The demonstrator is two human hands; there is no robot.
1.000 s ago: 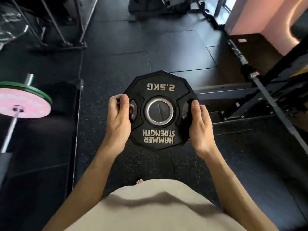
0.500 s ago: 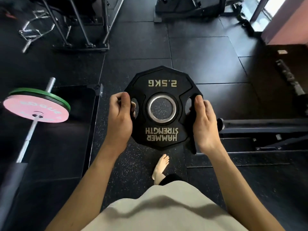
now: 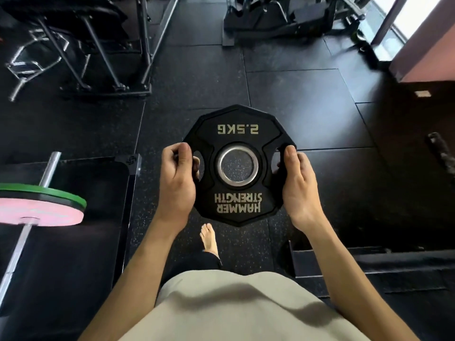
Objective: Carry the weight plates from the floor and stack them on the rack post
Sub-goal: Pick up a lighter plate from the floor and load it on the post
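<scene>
A black 2.5 kg weight plate [image 3: 238,134] with a steel centre ring is held flat above the floor, its lettering upside down to me. My left hand [image 3: 177,178] grips its left edge, fingers curled through the left grip slot. My right hand [image 3: 296,183] grips the right edge the same way, thumb on top. Through the centre hole I see the speckled floor. No rack post is in view.
A barbell [image 3: 22,239] with a pink plate [image 3: 37,214] and a green plate [image 3: 49,193] lies on a black platform at the left. Metal frames [image 3: 103,52] stand at the back left, a machine base [image 3: 278,18] at the back. My bare foot [image 3: 208,239] is on the rubber floor.
The view has swung left and forward: the barbell and frame at the right slid out of sight, and my foot has come into view. Both hands keep the same grip on the plate.
</scene>
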